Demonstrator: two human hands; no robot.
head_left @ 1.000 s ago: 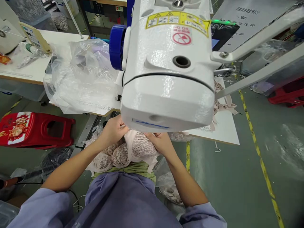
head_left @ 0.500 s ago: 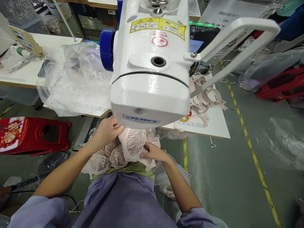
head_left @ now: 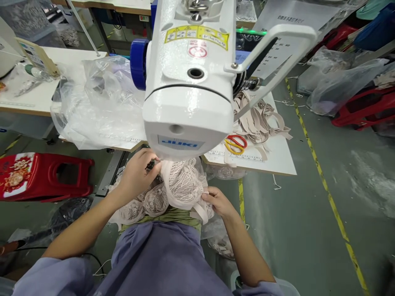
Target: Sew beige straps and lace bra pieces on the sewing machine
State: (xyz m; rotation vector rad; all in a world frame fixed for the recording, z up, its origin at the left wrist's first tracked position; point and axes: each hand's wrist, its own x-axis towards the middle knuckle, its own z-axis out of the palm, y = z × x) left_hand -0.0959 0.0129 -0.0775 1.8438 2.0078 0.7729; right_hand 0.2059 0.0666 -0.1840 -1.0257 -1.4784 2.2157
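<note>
A pale beige lace bra (head_left: 185,185) is stretched between my two hands below the sewing machine's head. My left hand (head_left: 140,172) is closed, its fingertips pinching the cup's upper left edge; a small dark patch shows between thumb and fingers, too unclear to name. At the bra's right edge, my right hand (head_left: 219,201) pinches the fabric between thumb and fingers. More lace cups (head_left: 156,200) lie heaped on my lap, over a green cloth (head_left: 175,217). The white sewing machine (head_left: 188,115) overhangs the work and hides its needle area.
Scissors with red and yellow handles (head_left: 236,144) lie on the right table part, beside a pile of beige straps (head_left: 256,119). Clear plastic bags (head_left: 98,107) cover the left tabletop. A red stool (head_left: 70,176) stands at left; a plastic bag (head_left: 219,238) hangs below right.
My right hand has moved right and the bra is spread wider, its lace cup facing up. My left hand has turned slightly at the edge. The view has shifted, showing more of the scissors.
</note>
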